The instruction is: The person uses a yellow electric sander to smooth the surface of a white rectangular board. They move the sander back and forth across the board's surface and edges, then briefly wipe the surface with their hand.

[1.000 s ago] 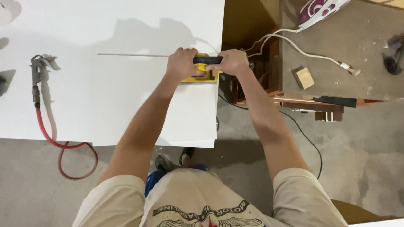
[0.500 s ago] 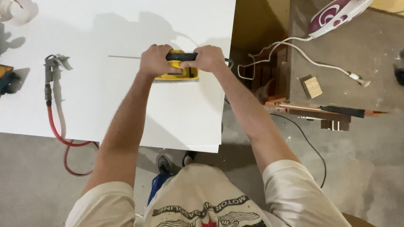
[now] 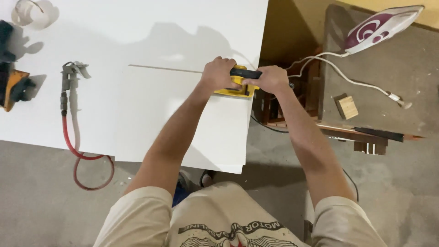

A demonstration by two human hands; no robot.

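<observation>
Gripping the yellow tool with left hand and right hand, fingers wrapped tight, calls for even pressure, flat along the white panel edge.

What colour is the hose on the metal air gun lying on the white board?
Red hose, head view.

Yellow power tool with black top handle, flat base down on the white panel, at the panel's far right corner, next to its far edge. Mostly covered by both hands; only the yellow base and part of the black handle show. Panel is a thin, flat white sheet lying on the larger white surface, its near edge overhanging that surface toward the person, far edge showing a thin raw strip
</observation>
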